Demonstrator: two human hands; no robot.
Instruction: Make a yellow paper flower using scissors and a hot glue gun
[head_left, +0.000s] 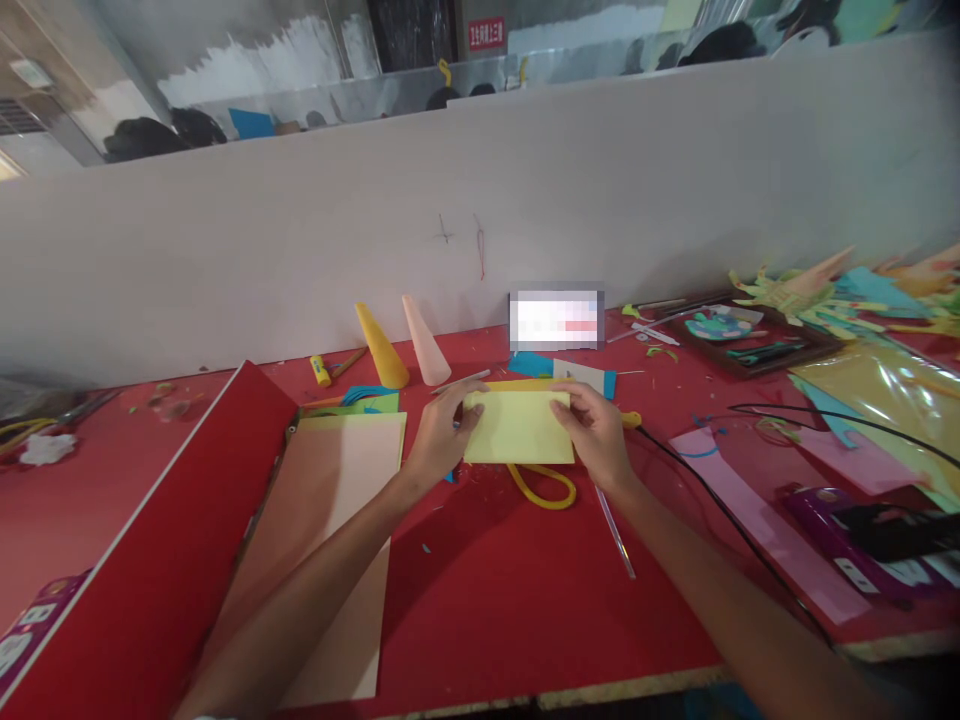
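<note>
A pale yellow sheet of paper (pixel 519 428) is held up over the red table, with a deeper yellow strip along its top edge. My left hand (pixel 446 430) pinches its left side, thumb in front and fingers behind. On the right side, my right hand (pixel 596 430) grips it the same way. Partly hidden below the paper is a pair of scissors, of which a yellow handle loop (pixel 544 490) shows. A clear thin rod (pixel 616 535) lies close to my right wrist.
A yellow cone (pixel 382 348) and a pale pink cone (pixel 426 345) stand near the grey partition (pixel 300 240). Large peach sheets (pixel 337 560) lie at left beside a red upright panel (pixel 165 540). A blurred screen (pixel 556 320) leans behind. A black cable (pixel 727 520) crosses pink paper (pixel 772 530) at right.
</note>
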